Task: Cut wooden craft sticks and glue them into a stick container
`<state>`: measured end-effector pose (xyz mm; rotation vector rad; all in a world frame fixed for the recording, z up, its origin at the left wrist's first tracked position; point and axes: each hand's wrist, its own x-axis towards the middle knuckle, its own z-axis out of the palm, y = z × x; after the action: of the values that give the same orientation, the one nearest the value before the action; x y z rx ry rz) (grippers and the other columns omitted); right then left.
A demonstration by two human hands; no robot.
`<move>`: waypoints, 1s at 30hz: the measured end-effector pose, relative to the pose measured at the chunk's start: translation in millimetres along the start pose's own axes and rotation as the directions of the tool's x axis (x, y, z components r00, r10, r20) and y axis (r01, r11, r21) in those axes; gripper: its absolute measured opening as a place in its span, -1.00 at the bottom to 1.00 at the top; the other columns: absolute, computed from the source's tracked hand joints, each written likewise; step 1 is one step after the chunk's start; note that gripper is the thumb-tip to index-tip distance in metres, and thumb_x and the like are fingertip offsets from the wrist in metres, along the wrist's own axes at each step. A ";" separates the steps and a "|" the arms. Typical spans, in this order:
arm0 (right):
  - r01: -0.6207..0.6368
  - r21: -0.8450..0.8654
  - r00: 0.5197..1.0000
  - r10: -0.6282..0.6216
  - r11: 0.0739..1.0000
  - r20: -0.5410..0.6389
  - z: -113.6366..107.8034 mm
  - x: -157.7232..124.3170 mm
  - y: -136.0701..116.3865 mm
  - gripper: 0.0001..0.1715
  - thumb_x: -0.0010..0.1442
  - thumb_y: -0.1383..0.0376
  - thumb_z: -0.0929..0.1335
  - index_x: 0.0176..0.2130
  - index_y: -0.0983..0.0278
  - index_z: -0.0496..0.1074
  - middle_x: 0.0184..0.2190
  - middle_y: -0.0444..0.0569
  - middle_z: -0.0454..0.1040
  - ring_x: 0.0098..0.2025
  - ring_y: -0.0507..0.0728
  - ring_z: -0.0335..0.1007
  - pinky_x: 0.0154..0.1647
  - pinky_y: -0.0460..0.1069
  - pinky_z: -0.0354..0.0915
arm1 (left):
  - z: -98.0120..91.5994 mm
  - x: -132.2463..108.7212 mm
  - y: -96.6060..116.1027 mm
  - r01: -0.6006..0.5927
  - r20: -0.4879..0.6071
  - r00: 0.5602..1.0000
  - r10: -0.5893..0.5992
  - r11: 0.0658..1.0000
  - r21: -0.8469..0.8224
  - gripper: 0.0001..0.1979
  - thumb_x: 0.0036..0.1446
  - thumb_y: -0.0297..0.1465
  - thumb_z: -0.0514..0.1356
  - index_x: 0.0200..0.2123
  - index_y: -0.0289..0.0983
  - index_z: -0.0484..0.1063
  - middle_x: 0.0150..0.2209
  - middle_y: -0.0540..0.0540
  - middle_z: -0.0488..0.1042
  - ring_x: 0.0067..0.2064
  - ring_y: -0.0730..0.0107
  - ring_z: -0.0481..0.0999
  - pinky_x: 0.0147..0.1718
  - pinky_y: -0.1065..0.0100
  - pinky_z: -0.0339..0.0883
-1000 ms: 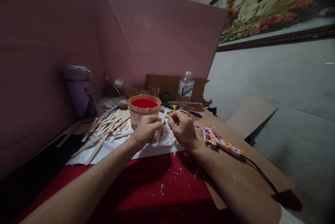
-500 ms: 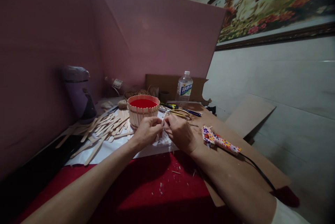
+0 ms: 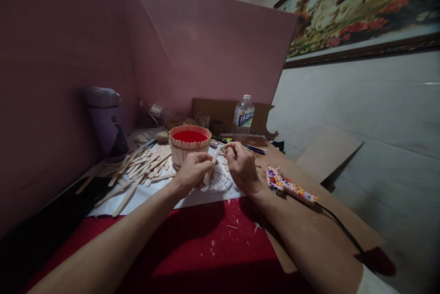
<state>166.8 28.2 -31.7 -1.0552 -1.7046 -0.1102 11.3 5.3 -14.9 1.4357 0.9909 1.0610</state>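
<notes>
Nearest, a red cloth (image 3: 178, 253) carries a scatter of small pale scraps. Beyond its edge, over a white sheet (image 3: 194, 198), the left hand (image 3: 195, 170) grips a flat wooden stick (image 3: 213, 162) between thumb and fingers, its free end slanting up and to the right. The right hand (image 3: 242, 166) is just beside it, apart from the stick, fingers curled; whether they pinch anything I cannot tell. To the right, a flower-patterned glue gun (image 3: 294, 187) lies on brown board (image 3: 330, 225); to the left, loose sticks (image 3: 142, 166) lie heaped. Just behind the left hand stands a stick-sided tub (image 3: 180, 151), red inside. Farther back stands a clear bottle (image 3: 244, 117).
</notes>
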 end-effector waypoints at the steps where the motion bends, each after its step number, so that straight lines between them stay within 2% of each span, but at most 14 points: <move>1: 0.037 0.005 0.999 -0.038 0.999 0.035 0.1 -1.6 -3.6 -0.77 0.25 0.34 0.16 -0.26 0.29 0.38 -0.41 0.00 0.50 -0.37 0.12 0.42 -0.34 -0.04 0.25 | -0.7 0.5 -0.8 -0.006 -0.005 1.000 0.006 1.000 -0.001 -0.82 -0.15 -0.41 0.11 -0.43 -0.36 0.43 -0.73 0.09 0.32 -0.80 0.63 0.12 -0.85 0.55 -0.08; 5: 0.117 0.012 0.988 -0.118 0.993 0.103 1.1 -6.3 -11.4 -0.84 0.21 0.36 0.25 -0.33 0.28 0.42 -0.40 -0.02 0.53 -0.35 0.12 0.44 -0.30 -0.05 0.26 | -2.0 2.1 -2.9 -0.031 -0.013 0.999 0.032 0.999 0.019 -0.84 -0.13 -0.39 0.12 -0.47 -0.36 0.42 -0.73 0.10 0.30 -0.80 0.64 0.11 -0.85 0.55 -0.08; 9: 0.168 -0.002 0.971 -0.166 0.986 0.174 0.9 -8.3 -10.1 -0.84 0.21 0.40 0.27 -0.31 0.30 0.45 -0.36 0.00 0.54 -0.30 0.12 0.46 -0.23 -0.04 0.27 | -0.7 2.1 -2.9 -0.036 -0.037 0.999 0.040 0.994 0.099 -0.81 -0.11 -0.40 0.10 -0.41 -0.35 0.44 -0.73 0.12 0.30 -0.80 0.62 0.13 -0.84 0.53 -0.03; 11: 0.209 -0.050 0.959 -0.194 0.977 0.206 0.1 -9.2 -9.2 -0.82 0.22 0.40 0.25 -0.29 0.33 0.45 -0.35 0.03 0.53 -0.29 0.14 0.46 -0.22 -0.03 0.27 | -0.1 2.4 -3.9 -0.059 -0.039 0.997 0.067 0.983 0.174 -0.83 -0.09 -0.42 0.08 -0.42 -0.34 0.43 -0.72 0.12 0.31 -0.79 0.62 0.14 -0.81 0.53 -0.01; 15: 0.321 -0.210 0.927 -0.262 0.923 0.267 -0.8 -11.0 -9.3 -0.81 0.23 0.40 0.21 -0.30 0.36 0.41 -0.39 0.07 0.49 -0.34 0.16 0.43 -0.31 -0.02 0.26 | 0.5 4.0 -8.8 -0.181 -0.009 0.981 0.195 0.929 0.322 -0.88 -0.05 -0.44 0.08 -0.51 -0.33 0.39 -0.71 0.10 0.32 -0.74 0.64 0.18 -0.76 0.54 -0.01; 18: 0.362 -0.251 0.916 -0.292 0.898 0.276 1.3 -10.8 -9.0 -0.82 0.21 0.40 0.19 -0.31 0.36 0.37 -0.42 0.08 0.46 -0.38 0.16 0.41 -0.36 -0.02 0.24 | 1.6 4.0 -9.7 -0.214 0.011 0.975 0.221 0.928 0.305 -0.85 -0.02 -0.39 0.07 -0.49 -0.32 0.40 -0.70 0.10 0.31 -0.75 0.64 0.16 -0.76 0.54 -0.02; 20: 0.308 -0.224 0.940 -0.260 0.925 0.219 3.6 -8.7 -6.1 -0.83 0.20 0.39 0.19 -0.32 0.34 0.34 -0.43 0.05 0.45 -0.40 0.15 0.39 -0.37 -0.03 0.23 | 3.1 2.7 -7.3 -0.195 0.011 0.980 0.199 0.948 0.252 -0.84 -0.03 -0.37 0.07 -0.49 -0.32 0.38 -0.71 0.11 0.29 -0.76 0.63 0.15 -0.78 0.53 -0.03; 23: 0.117 -0.180 0.992 -0.108 0.977 0.058 5.1 -2.6 2.8 -0.86 0.19 0.37 0.20 -0.35 0.30 0.32 -0.48 -0.01 0.44 -0.45 0.12 0.37 -0.40 -0.04 0.21 | 5.8 -0.3 -2.2 -0.143 0.006 0.990 0.144 0.974 0.176 -0.86 -0.08 -0.37 0.08 -0.51 -0.32 0.37 -0.72 0.11 0.29 -0.78 0.62 0.14 -0.80 0.52 -0.04; 26: -0.054 -0.133 0.996 0.044 0.990 -0.078 2.5 3.0 9.4 -0.86 0.18 0.35 0.21 -0.37 0.28 0.32 -0.49 -0.03 0.45 -0.46 0.12 0.36 -0.41 -0.04 0.19 | 6.6 -2.0 0.3 -0.074 0.003 0.997 0.074 0.993 0.096 -0.84 -0.13 -0.38 0.10 -0.47 -0.33 0.39 -0.73 0.11 0.30 -0.79 0.61 0.13 -0.83 0.53 -0.05; 28: -0.065 -0.089 0.996 0.060 0.994 -0.063 0.4 3.7 8.1 -0.83 0.22 0.33 0.18 -0.33 0.29 0.33 -0.47 -0.02 0.46 -0.44 0.12 0.37 -0.39 -0.04 0.20 | 5.7 -1.7 0.1 -0.046 0.003 0.999 0.046 0.998 0.047 -0.83 -0.14 -0.38 0.11 -0.46 -0.34 0.40 -0.73 0.10 0.30 -0.79 0.60 0.13 -0.85 0.53 -0.06; 30: -0.022 -0.049 1.000 0.023 0.999 0.011 -0.7 2.0 2.9 -0.76 0.26 0.33 0.14 -0.30 0.29 0.35 -0.45 -0.01 0.47 -0.42 0.11 0.39 -0.37 -0.04 0.21 | 4.0 -0.5 -0.7 -0.038 -0.001 0.999 0.038 0.999 0.007 -0.85 -0.15 -0.38 0.11 -0.47 -0.34 0.39 -0.73 0.09 0.31 -0.79 0.61 0.12 -0.86 0.54 -0.07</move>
<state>169.2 30.8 -31.0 -1.1123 -1.7076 -0.1319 15.0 3.9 -16.0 1.4647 0.9720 1.0872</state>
